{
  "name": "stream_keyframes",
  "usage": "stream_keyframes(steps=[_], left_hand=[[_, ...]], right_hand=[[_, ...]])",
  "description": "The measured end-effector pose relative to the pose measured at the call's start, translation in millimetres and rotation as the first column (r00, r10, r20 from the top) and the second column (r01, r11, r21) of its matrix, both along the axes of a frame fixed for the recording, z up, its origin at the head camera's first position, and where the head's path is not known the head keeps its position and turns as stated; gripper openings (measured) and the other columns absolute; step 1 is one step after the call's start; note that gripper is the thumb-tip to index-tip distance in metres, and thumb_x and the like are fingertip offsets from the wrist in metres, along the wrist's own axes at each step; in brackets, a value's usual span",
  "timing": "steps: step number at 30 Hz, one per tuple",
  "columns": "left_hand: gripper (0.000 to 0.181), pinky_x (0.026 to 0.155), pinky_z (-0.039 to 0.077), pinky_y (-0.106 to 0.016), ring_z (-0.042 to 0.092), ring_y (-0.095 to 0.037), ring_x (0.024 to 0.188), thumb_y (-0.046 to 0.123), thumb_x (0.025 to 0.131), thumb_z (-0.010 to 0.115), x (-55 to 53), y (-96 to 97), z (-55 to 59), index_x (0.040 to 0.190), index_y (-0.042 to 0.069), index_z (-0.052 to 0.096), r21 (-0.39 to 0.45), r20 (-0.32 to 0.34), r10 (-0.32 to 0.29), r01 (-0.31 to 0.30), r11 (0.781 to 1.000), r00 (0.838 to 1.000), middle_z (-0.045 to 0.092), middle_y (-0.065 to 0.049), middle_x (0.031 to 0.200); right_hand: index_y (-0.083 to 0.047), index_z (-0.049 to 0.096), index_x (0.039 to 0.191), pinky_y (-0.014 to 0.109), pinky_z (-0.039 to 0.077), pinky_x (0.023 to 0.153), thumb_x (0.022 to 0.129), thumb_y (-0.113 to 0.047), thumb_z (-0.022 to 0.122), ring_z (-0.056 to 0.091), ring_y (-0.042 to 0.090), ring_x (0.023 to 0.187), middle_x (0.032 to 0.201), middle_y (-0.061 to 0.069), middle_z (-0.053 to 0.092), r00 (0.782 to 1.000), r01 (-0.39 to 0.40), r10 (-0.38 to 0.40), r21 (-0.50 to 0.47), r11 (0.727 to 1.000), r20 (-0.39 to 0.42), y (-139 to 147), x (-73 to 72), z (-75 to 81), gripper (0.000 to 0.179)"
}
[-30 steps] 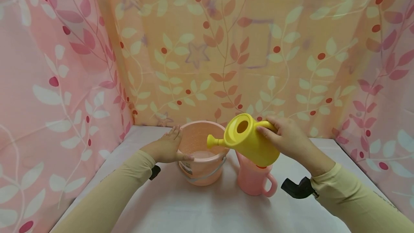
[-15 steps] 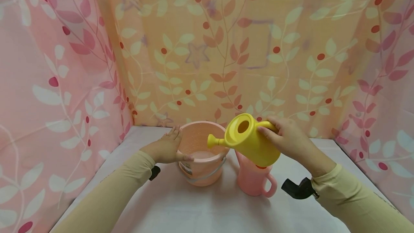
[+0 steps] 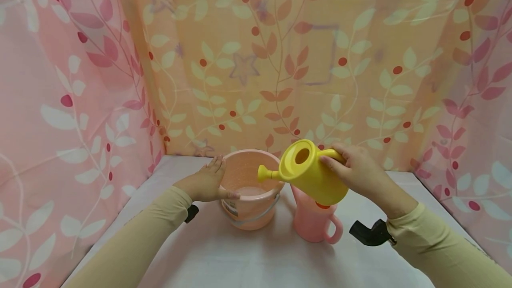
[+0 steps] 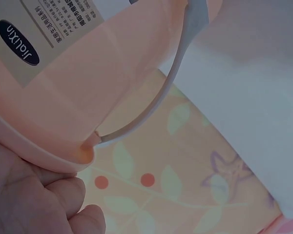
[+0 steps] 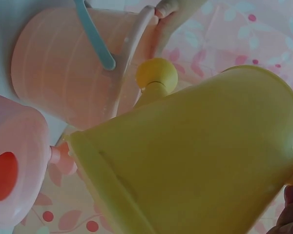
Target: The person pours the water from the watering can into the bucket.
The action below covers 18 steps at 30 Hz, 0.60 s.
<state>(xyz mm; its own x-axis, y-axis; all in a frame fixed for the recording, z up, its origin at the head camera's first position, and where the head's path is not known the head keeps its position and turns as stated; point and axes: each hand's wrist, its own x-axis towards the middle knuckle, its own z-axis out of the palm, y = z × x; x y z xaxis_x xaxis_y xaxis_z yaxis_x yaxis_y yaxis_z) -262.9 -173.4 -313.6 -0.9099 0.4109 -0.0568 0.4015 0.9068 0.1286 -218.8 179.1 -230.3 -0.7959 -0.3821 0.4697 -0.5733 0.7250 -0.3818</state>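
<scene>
My right hand (image 3: 358, 168) grips the handle of a yellow watering can (image 3: 316, 181) and holds it tilted left in the air. The can's spout head (image 5: 157, 75) is over the right part of a peach bucket (image 3: 250, 210). My left hand (image 3: 205, 181) rests on the bucket's left rim, fingers extended and thumb along the front. In the left wrist view its fingers (image 4: 63, 195) touch the rim from outside. Any water coming from the spout is not discernible. A pink watering can (image 3: 314, 221) stands upright below the yellow one, partly hidden by it.
The bucket's grey handle (image 3: 256, 217) hangs down its front side. Everything stands on a white-covered table (image 3: 240, 261). Floral cloth (image 3: 256, 57) closes in the back and both sides. A black wrist mount (image 3: 370, 232) sticks out near my right sleeve.
The yellow watering can and my right hand have shifted very slightly to the right. My left hand, the bucket and the pink watering can stay in place.
</scene>
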Motion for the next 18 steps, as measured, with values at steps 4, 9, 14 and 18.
stream_keyframes(steps=[4,9,14,18], left_hand=[[0.119,0.109,0.012,-0.052,0.0,-0.036,0.138,0.08,0.071,0.042,-0.5,0.4,-0.1,0.143,-0.008,0.007,0.002,0.002,0.005,-0.005,1.0,1.0,0.0,-0.026,0.149],[0.119,0.108,0.012,-0.052,0.0,-0.036,0.138,0.08,0.071,0.043,-0.4,0.4,0.3,0.143,-0.009,0.007,0.006,0.0,0.004,-0.004,1.0,1.0,0.0,-0.026,0.149],[0.119,0.108,0.012,-0.053,0.001,-0.037,0.138,0.079,0.072,0.043,-0.6,0.1,0.6,0.143,-0.009,0.007,0.007,0.004,0.005,-0.005,1.0,1.0,-0.001,-0.027,0.149],[0.119,0.109,0.011,-0.052,-0.001,-0.036,0.138,0.08,0.071,0.043,-1.3,0.2,-0.2,0.143,-0.008,0.006,0.006,0.005,0.006,-0.006,1.0,1.0,-0.001,-0.026,0.149]], right_hand=[[-0.011,0.061,0.081,0.026,0.044,0.053,0.087,-0.029,0.062,0.049,0.015,0.06,0.065,-0.001,0.054,1.0,-0.008,0.008,-0.004,1.0,-0.005,-0.2,0.7,1.2,0.019],[-0.011,0.062,0.082,0.026,0.045,0.054,0.087,-0.028,0.063,0.05,0.015,0.061,0.067,-0.001,0.056,1.0,-0.007,0.007,-0.003,1.0,-0.012,0.4,-0.5,1.2,0.017],[-0.012,0.061,0.082,0.027,0.045,0.054,0.087,-0.028,0.063,0.05,0.016,0.061,0.067,-0.001,0.055,1.0,-0.003,0.003,0.003,1.0,-0.022,1.3,-1.8,1.1,0.017],[-0.012,0.06,0.081,0.026,0.045,0.053,0.087,-0.028,0.063,0.049,0.015,0.06,0.066,-0.001,0.055,0.999,-0.005,0.005,0.005,1.0,-0.032,1.3,-1.7,1.7,0.018]])
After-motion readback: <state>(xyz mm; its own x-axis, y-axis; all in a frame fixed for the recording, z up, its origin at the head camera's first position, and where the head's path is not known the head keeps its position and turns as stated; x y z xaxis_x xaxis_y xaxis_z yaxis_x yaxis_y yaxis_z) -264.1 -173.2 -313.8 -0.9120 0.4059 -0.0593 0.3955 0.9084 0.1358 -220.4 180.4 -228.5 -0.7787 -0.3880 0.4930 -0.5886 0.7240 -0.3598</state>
